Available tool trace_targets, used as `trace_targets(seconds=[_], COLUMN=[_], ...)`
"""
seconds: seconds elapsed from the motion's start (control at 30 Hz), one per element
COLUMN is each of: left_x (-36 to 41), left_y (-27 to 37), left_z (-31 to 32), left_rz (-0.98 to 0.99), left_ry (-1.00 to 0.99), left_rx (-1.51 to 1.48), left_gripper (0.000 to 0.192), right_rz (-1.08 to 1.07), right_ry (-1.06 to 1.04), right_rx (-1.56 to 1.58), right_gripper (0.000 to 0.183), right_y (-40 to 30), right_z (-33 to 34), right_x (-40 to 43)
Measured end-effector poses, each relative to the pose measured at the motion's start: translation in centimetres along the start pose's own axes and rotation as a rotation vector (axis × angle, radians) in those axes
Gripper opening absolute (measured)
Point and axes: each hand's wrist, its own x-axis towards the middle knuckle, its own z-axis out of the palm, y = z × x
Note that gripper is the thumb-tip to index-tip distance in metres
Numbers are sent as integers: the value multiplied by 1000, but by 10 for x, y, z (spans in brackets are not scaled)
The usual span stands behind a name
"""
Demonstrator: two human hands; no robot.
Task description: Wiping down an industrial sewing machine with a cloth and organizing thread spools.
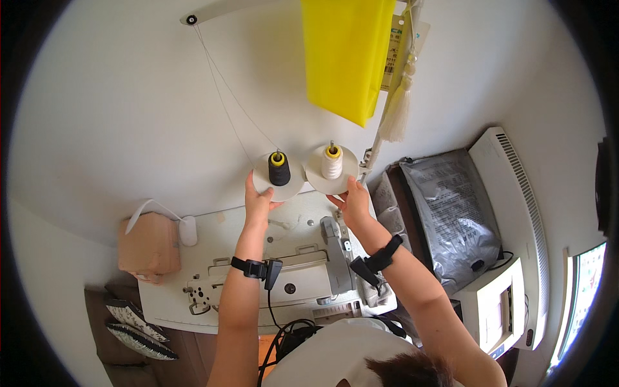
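Observation:
My left hand (pixel 259 198) grips the rim of a round white spool plate (pixel 261 175), fingers spread around its near edge. A cone of black thread (pixel 279 173) with a yellow top stands on that plate. Beside it, a second round plate (pixel 316 180) carries a cone of white thread (pixel 332 167). On the near right edge of this plate my right hand (pixel 352 200) has its fingertips, some on top and some below. Thin thread runs from the black cone up to a guide arm (pixel 192 20). Below my arms lies a white sewing machine (pixel 300 280).
Bright yellow fabric (pixel 346 58) and a cream tassel (pixel 399 113) hang by the thread stand's pole (pixel 379 138). A pinkish box (pixel 149 246) and a white lamp (pixel 188 230) occupy the table's left end. Rightward are a grey plastic bag (pixel 449 213) and a wall heater (pixel 520 208). Black cables (pixel 285 343) trail near my body.

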Motion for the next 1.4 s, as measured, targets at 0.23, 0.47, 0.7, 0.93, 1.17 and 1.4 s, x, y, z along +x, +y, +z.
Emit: trace_targets(seconds=[0.23, 0.47, 0.7, 0.93, 1.17, 1.4], left_x=[3, -9, -19, -19, -18, -77], left_y=[-4, -7, -6, -9, -8, 14], left_z=[2, 6, 10, 10, 7, -6], left_rz=[8, 25, 4, 30, -4, 117], left_ry=[-3, 16, 48, 48, -16, 74], left_rx=[-13, -77, -67, -63, -130, 227], left_gripper=[63, 63, 66, 66, 71, 74], right_rz=[-26, 1, -3, 24, 98, -47], right_ry=[65, 39, -4, -47, -162, -29], right_rx=[26, -68, -194, -208, -288, -947], right_gripper=[39, 40, 40, 40, 54, 49], right_y=[4, -4, -16, -18, -31, 2], right_z=[5, -2, -10, -16, -35, -191], right_x=[2, 2, 14, 18, 8, -49])
